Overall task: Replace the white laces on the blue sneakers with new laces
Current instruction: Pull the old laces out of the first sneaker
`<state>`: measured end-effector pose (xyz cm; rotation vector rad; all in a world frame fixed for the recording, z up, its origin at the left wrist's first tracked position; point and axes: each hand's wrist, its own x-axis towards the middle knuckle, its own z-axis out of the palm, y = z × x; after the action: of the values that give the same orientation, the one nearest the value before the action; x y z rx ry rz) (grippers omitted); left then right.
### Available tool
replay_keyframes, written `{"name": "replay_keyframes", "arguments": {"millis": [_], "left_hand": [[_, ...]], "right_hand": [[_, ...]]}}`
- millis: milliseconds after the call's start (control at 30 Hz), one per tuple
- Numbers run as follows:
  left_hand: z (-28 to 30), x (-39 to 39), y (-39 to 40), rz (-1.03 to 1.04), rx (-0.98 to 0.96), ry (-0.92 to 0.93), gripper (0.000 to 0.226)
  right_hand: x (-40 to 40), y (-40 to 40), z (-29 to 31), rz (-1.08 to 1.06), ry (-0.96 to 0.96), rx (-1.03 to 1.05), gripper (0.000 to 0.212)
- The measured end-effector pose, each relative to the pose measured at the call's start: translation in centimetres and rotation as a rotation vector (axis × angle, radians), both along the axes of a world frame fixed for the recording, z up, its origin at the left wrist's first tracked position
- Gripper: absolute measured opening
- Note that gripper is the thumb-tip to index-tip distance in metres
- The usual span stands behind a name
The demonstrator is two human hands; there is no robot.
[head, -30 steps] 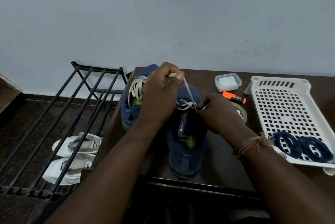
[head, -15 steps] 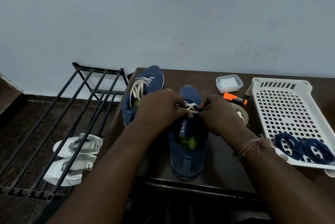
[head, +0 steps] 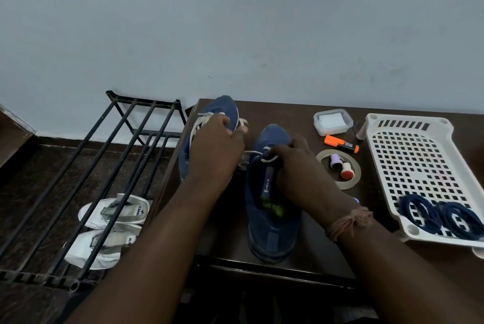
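Two blue sneakers stand on the dark table point(head: 301, 119). The near sneaker point(head: 272, 218) points away from me, its white lace point(head: 255, 152) mostly pulled out and left only near the toe. My right hand point(head: 296, 169) grips this sneaker at its upper eyelets. My left hand point(head: 217, 150) pinches the loose white lace and pulls it out to the left, over the far sneaker point(head: 222, 108), which keeps its white laces. Two coiled dark blue laces point(head: 442, 216) lie in the white tray.
A white perforated tray point(head: 408, 150) sits at the table's right. A lidded plastic box point(head: 332, 121), an orange marker point(head: 340, 143) and a tape roll point(head: 339, 169) with two small stamps lie behind the sneakers. A black metal rack point(head: 104, 166) stands left, over white sandals point(head: 110, 229).
My left hand has moved left and away from the near sneaker, drawing the white lace out with it. My right hand stays on the sneaker's eyelets.
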<state>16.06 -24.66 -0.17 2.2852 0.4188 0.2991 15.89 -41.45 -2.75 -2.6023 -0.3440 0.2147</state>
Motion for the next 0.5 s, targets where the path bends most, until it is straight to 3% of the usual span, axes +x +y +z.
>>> {"name": "replay_keyframes", "arguments": {"millis": [100, 167, 267, 433, 500], "left_hand": [[-1.3, -0.2, -1.2, -0.104, 0.14, 0.127, 0.037], [-1.4, -0.4, -1.4, -0.178, 0.143, 0.197, 0.034], [-1.3, -0.2, -0.8, -0.175, 0.093, 0.225, 0.027], [-1.4, -0.2, 0.0, -0.162, 0.047, 0.247, 0.026], [-1.4, -0.2, -0.2, -0.162, 0.036, 0.231, 0.024]], "right_hand": [[-0.1, 0.6, -1.0, 0.022, -0.064, -0.061, 0.032], [0.0, 0.9, -1.1, 0.007, -0.088, -0.032, 0.024], [0.4, 0.3, -0.4, -0.156, -0.215, 0.085, 0.015], [1.1, -1.3, 0.6, -0.414, -0.365, 0.088, 0.013], [0.8, -0.7, 0.3, -0.351, -0.331, 0.045, 0.036]]}}
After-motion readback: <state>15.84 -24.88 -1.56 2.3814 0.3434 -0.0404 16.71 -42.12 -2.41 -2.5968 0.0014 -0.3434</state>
